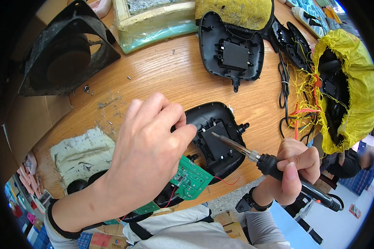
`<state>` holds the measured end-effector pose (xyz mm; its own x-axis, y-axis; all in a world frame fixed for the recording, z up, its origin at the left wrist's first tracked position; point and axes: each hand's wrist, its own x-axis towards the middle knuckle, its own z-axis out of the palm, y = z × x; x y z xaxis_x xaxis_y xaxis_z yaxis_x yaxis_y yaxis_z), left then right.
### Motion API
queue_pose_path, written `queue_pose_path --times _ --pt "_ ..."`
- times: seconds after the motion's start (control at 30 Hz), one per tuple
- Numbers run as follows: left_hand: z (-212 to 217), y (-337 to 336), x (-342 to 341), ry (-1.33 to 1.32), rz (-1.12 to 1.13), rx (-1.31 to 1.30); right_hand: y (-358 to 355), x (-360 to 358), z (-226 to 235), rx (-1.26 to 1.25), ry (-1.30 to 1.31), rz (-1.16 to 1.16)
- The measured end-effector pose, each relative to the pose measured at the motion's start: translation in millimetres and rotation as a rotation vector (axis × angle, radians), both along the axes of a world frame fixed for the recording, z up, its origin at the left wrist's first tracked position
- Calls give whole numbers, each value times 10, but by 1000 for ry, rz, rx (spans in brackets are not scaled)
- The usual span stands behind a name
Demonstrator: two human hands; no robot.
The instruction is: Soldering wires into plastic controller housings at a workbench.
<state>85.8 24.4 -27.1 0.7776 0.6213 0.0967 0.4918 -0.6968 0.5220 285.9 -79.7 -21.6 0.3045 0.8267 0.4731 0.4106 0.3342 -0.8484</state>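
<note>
One wooden table (162, 68) spreads beneath everything, its bare grain showing near the middle. Smaller than that, a dark, dusty square housing (72, 50) stands at upper left, and a frayed yellow sack (363, 74) with black parts inside sits at right. The left hand (153, 133) is over the near edge of a black plastic shell (230, 164), its fingers curled and thumb near the forefinger; whether they pinch anything cannot be told. The right hand (297, 166) has its fingers clamped around the handle of a soldering iron (272, 167), which slants over that shell. A second shell (212, 45) lies farther back. By the lower edge, a cardboard box (106, 240) carries pale printing on red. A green circuit board (193, 178) is tilted just below the left hand, partly hidden by it. The iron's tip points at a black rectangular block (214, 145) in the nearer shell; contact is unclear. Smallest, a thin red wire (227, 184) trails right from the board.
</note>
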Motion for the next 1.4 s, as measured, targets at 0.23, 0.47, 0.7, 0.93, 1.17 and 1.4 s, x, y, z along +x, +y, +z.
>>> queue_pose_path --times 0.23,0.47,0.7,0.93,1.17,1.4 --pt "-5 1 2 3 5 6 -50 24 -36 -7 12 -32" --pt "-3 -7 4 7 6 9 -79 4 -36 32 9 -80" --pt "5 7 4 9 0 9 -135 54 -60 72 37 -99" --pt "246 -118 13 47 26 -14 -345 243 -103 169 75 -108" --pt "204 -587 237 104 -391 -43 -514 296 -191 258 243 -310" --pt "108 -621 330 -11 -315 -45 -569 276 -188 218 265 -221"
